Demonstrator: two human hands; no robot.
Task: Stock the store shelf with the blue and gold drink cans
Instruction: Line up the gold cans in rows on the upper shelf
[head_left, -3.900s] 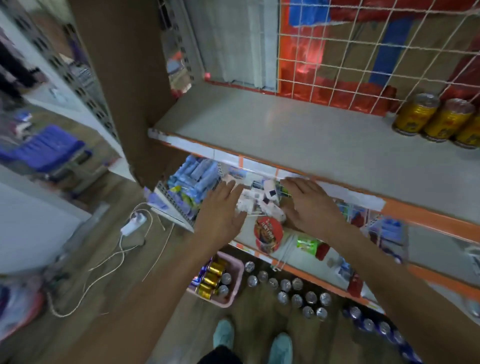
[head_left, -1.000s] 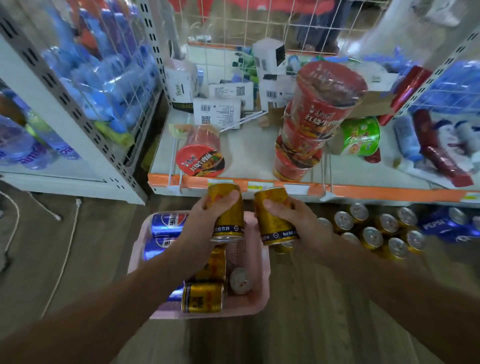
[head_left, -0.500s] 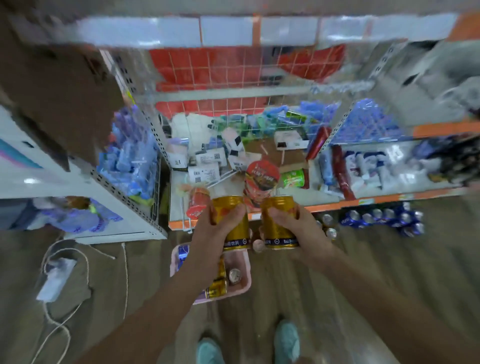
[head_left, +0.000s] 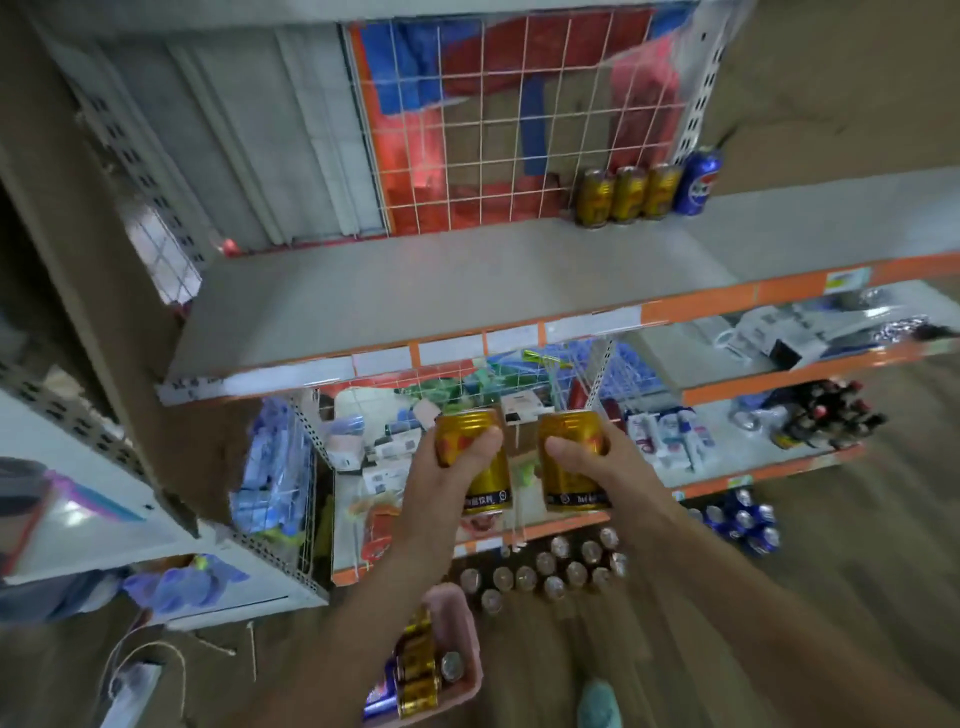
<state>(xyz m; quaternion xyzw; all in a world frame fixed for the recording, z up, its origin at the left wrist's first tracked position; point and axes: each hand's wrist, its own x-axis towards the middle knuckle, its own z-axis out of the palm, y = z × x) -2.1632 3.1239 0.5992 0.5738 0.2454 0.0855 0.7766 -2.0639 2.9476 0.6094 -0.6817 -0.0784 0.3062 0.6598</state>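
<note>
Gripping one gold can (head_left: 487, 480) upright in the left hand (head_left: 441, 486) and a second gold can (head_left: 567, 484) just beside it in the right hand (head_left: 618, 467), below the grey shelf (head_left: 415, 291) bearing three gold cans (head_left: 628, 195) and a blue can (head_left: 698, 183) far right.

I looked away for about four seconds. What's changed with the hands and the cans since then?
Both hands left the small white boxes on the lower shelf and took cans from the pink plastic basket on the floor. The left hand now grips one gold drink can, the right hand another, raised toward the grey upper shelf. Unchanged: the three gold cans at its back right; the basket's place.
</note>
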